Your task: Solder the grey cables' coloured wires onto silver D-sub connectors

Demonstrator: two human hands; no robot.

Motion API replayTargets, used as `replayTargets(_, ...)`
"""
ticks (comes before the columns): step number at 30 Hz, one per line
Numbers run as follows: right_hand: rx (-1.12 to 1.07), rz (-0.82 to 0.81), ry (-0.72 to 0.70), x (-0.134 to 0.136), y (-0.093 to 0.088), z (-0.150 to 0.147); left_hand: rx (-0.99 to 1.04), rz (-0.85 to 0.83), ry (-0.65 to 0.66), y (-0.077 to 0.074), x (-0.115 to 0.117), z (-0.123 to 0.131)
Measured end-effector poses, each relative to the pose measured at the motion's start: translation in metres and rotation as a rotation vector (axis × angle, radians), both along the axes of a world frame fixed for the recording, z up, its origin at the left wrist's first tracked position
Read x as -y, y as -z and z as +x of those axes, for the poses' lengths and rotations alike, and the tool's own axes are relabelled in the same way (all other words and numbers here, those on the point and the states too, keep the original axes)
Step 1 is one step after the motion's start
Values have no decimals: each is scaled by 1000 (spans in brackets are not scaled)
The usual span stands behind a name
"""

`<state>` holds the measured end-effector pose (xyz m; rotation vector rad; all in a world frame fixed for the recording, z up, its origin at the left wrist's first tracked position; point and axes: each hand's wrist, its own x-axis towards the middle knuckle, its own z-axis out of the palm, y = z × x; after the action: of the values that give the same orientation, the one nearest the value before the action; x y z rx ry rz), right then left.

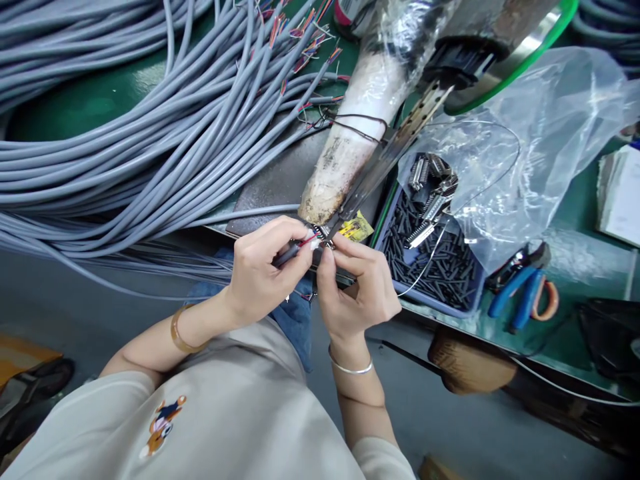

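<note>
My left hand [263, 270] is closed around the end of a grey cable [287, 254] whose thin red and coloured wires stick out toward a small metal connector [323, 235]. My right hand [357, 287] pinches that connector and the wire tips from the right, fingers pressed together. Both hands meet at the front edge of the green workbench [90, 100], just below the tip of a metal clamp arm [395, 143] wrapped in dirty white tape.
A big bundle of grey cables [150, 133] covers the left of the bench. A blue tray [433, 263] of black sleeve pieces and metal connectors sits to the right, beside a clear plastic bag [540, 147] and blue-handled pliers [520, 293]. A brush [470, 363] hangs below the bench edge.
</note>
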<state>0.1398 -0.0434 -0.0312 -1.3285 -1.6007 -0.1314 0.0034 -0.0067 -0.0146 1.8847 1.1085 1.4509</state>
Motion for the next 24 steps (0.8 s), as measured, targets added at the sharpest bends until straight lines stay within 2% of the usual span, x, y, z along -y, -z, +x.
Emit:
replayTargets(5, 22, -14, -7, 2, -4, 0, 4, 13, 14, -1, 0, -2)
replayTargets(10, 118, -7, -59, 7, 2, 2, 16, -111, 40, 5, 4, -6)
replayTargets(13, 99, -19, -93, 11, 3, 6, 19, -150, 57, 6, 6, -7)
replayTargets(15, 3, -81, -99, 13, -1, 11, 21, -137, 112, 5, 8, -8)
replayTargets(20, -198, -451, -192, 18, -26, 27, 32, -27, 365, 4, 13, -12)
replayTargets(22, -208, -471, -245, 20, -33, 30, 90, -47, 368, 4, 17, -14)
replayTargets(24, -162, -380, -262, 23, -34, 30, 217, -210, 324, 3, 19, -16)
